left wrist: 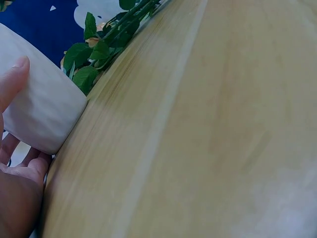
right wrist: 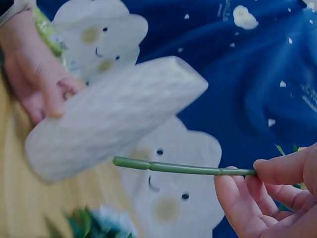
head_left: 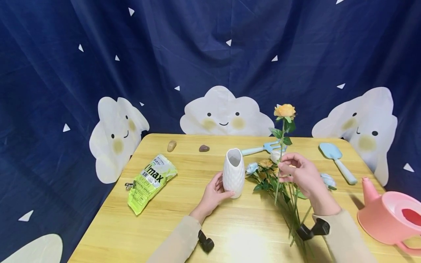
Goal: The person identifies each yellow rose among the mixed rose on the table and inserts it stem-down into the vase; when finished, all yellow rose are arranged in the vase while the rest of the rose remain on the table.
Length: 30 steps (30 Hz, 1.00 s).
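Dark blue cloth (head_left: 210, 44) printed with smiling clouds and small white triangles hangs behind a pale wooden table (head_left: 108, 237). Nearest the middle, a white textured vase (head_left: 234, 179) stands upright on the wood, its mouth open to the top. Its lower part is held by the left hand (head_left: 213, 195), thumb across the front and fingers curved round the side. To the vase's right, and apart from it, the right hand (head_left: 304, 177) pinches the stem of a yellow-orange rose (head_left: 284, 111) between thumb and fingertips — bloom up, cut end down. Just below and behind that hand lies a bunch of flowers (head_left: 264, 182), with blue, orange and white blooms on long green stems. Beyond the bunch rests a light blue hand fork (head_left: 254, 150); further right are a matching trowel (head_left: 338, 160) and a pink watering can (head_left: 378, 219). Left of the vase, well apart, lies a green-and-white packet (head_left: 152, 182), a metal clip (head_left: 129, 186) at its edge, with a tan stone (head_left: 171, 146) and a dark brown stone (head_left: 204, 148) beyond.
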{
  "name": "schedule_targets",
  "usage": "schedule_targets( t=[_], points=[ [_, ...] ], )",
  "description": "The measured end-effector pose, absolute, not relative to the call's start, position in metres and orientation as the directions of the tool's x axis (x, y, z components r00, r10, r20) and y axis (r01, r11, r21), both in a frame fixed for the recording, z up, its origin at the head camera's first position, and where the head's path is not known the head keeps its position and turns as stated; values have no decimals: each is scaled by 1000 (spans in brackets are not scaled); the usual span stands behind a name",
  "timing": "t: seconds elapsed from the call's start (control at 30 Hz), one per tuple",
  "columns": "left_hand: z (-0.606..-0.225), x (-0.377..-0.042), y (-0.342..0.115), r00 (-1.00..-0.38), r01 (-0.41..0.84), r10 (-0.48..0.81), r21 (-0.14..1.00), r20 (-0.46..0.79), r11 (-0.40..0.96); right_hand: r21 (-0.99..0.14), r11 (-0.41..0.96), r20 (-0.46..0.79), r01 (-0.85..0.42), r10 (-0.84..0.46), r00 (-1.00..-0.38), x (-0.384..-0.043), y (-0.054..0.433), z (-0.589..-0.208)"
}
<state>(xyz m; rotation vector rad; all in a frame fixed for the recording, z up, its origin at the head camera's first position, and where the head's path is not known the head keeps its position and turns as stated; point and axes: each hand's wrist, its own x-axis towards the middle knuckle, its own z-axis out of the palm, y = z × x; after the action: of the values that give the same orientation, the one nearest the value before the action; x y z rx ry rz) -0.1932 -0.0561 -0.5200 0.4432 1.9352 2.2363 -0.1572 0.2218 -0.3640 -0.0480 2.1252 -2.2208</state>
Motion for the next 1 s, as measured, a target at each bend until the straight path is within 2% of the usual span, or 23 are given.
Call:
schedule_targets(
  t=[0.47,0.77,1.0],
  points=[
    [-497,-182,-55,-941,94,308,982,141,-162,-979,-125,172,-162,-71,-983,-196,162,-295],
    [-499,-184,-56,-938,92,317,983,140,-162,-956,-200,218,-213,-2,-976,-219,138,-283],
    [-500,-183,-56,-938,91,317,983,138,-157,-979,-25,203,-201,-60,-977,-221,122,-297]
  ],
)
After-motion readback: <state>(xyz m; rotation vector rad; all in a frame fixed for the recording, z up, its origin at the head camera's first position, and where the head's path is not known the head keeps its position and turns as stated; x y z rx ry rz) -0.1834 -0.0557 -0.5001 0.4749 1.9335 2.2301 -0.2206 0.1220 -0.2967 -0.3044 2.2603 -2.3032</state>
